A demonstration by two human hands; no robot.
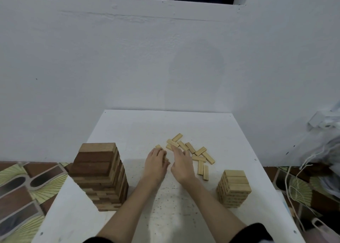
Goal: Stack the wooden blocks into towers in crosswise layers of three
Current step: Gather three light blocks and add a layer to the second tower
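Observation:
Several loose pale wooden blocks [195, 151] lie scattered on the white table [128, 132], past the middle. My left hand [155, 162] has its fingers curled round small pale blocks, one end showing at its fingertips [158, 147]. My right hand [181, 162] reaches over the near edge of the pile with fingers extended, touching the blocks. A tall tower of dark and light brown blocks [100, 176] stands at the left. A shorter tower of pale blocks [233, 188] stands at the right.
A white wall rises right behind the table's far edge. Patterned floor tiles [22, 187] show at the left. White cords and a bag [312, 169] hang at the right, off the table.

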